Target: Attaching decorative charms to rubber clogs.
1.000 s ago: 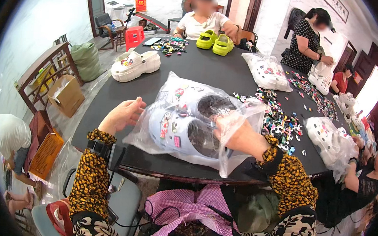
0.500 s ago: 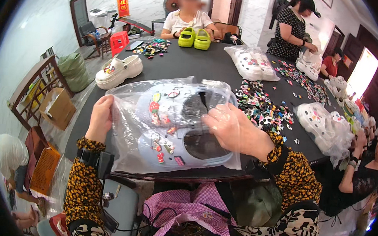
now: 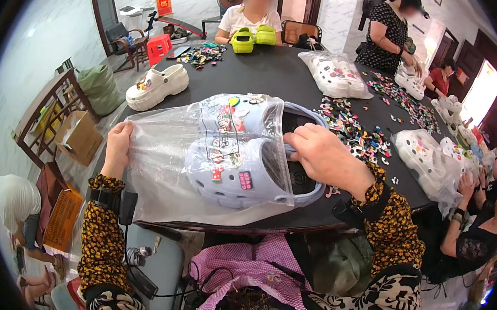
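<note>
A pair of light blue clogs [image 3: 230, 168] with colourful charms lies partly inside a clear plastic bag [image 3: 157, 177] at the table's near side. Their heel ends stick out of the bag's right-hand opening. My left hand [image 3: 118, 146] pinches the bag's left end and holds it stretched. At the opening, my right hand [image 3: 330, 163] has its fingers closed over the adjoining inner rims of the clogs, next to the bag's edge. Its fingertips are partly hidden.
A white clog [image 3: 158, 88] stands at the left on the dark table [image 3: 254, 72]. Loose charms [image 3: 357, 131] are heaped at the right, near bagged white clogs [image 3: 335, 74]. Across the table a person handles green clogs [image 3: 254, 38]. Other people work along the right side.
The bag has slid left with my left hand, and the clogs' heels now stick out on the right. My right hand has shifted right and out of the bag. The green clogs have tilted.
</note>
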`<state>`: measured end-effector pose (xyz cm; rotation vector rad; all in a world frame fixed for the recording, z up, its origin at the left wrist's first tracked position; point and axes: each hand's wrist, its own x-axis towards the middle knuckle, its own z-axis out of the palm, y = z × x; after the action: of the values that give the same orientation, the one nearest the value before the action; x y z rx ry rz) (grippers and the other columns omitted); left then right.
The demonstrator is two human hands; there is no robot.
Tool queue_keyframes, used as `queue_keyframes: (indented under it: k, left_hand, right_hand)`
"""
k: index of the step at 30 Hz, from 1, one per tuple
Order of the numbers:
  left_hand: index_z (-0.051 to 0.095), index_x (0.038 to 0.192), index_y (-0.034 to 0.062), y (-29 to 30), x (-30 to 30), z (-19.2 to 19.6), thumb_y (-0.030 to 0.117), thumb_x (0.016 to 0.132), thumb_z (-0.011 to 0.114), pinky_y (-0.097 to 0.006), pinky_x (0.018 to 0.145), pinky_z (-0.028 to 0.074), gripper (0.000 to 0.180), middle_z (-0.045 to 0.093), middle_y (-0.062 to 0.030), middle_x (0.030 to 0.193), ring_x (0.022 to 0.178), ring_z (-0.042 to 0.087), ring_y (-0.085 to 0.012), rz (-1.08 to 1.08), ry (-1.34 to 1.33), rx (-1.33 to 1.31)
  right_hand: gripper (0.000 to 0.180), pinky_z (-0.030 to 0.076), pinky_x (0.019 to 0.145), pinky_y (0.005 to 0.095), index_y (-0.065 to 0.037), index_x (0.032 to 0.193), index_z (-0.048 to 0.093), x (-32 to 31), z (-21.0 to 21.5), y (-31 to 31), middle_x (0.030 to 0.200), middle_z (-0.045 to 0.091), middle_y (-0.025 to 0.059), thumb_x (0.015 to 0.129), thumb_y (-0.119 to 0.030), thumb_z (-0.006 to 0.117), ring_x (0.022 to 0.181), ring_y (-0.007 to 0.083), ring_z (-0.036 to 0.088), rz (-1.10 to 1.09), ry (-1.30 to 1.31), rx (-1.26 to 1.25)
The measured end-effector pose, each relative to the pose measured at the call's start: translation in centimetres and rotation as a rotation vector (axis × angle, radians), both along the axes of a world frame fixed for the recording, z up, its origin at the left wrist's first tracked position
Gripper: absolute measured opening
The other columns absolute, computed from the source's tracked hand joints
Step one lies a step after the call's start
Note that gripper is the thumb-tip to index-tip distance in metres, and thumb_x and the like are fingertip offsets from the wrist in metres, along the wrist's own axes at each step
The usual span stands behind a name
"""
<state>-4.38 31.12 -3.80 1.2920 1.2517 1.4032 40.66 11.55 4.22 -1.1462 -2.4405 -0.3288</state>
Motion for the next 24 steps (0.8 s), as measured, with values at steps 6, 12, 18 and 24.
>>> queue_keyframes:
  k: [6,12,18,24]
  left_hand:
    - [0.054,0.122,-0.0053,-3.4,0.5,0.5,0.023,0.091,0.062,-0.038,0.089,0.046,0.043,0.061,-0.0181,0.112,0.1,0.059,-0.0299,0.204,0.949,0.41]
    - [0.039,0.136,-0.0036,-16.4,10.0,3.4,0.033,0.067,0.083,-0.049,0.106,0.031,0.09,0.038,-0.0253,0.143,0.132,0.038,-0.0407,-0.371,1.261,0.565]
    - [0.053,0.116,-0.0072,-16.5,8.9,0.2,0.016,0.077,0.069,-0.046,0.097,0.039,0.048,0.052,-0.0244,0.131,0.114,0.054,-0.0357,-0.215,1.512,0.792]
    - [0.059,0.107,0.0011,-13.9,5.2,-0.8,0.004,0.078,0.057,-0.04,0.09,0.043,0.029,0.062,-0.0176,0.118,0.1,0.061,-0.028,-0.066,1.512,0.696]
  right_hand:
    - [0.021,0.048,0.082,0.0433,0.0,0.094,0.06,0.4,-0.8,1.9,0.092,0.061,0.0164,0.076,-0.008,0.064,0.093,0.0353,0.058,-0.075,0.072,-0.146]
    - [0.023,0.045,0.08,0.0437,0.0,0.097,0.059,1.1,-2.9,2.9,0.088,0.057,0.0158,0.076,-0.006,0.065,0.091,0.0367,0.056,-0.136,0.176,-0.183]
    - [0.022,0.048,0.083,0.044,0.001,0.096,0.063,-0.9,-1.7,2.8,0.095,0.062,0.0193,0.077,-0.01,0.063,0.096,0.0377,0.059,-0.08,0.148,-0.253]
    - [0.027,0.045,0.084,0.0418,0.0,0.101,0.063,0.0,-1.4,1.6,0.092,0.06,0.0147,0.075,-0.008,0.068,0.095,0.0341,0.057,-0.039,0.044,-0.23]
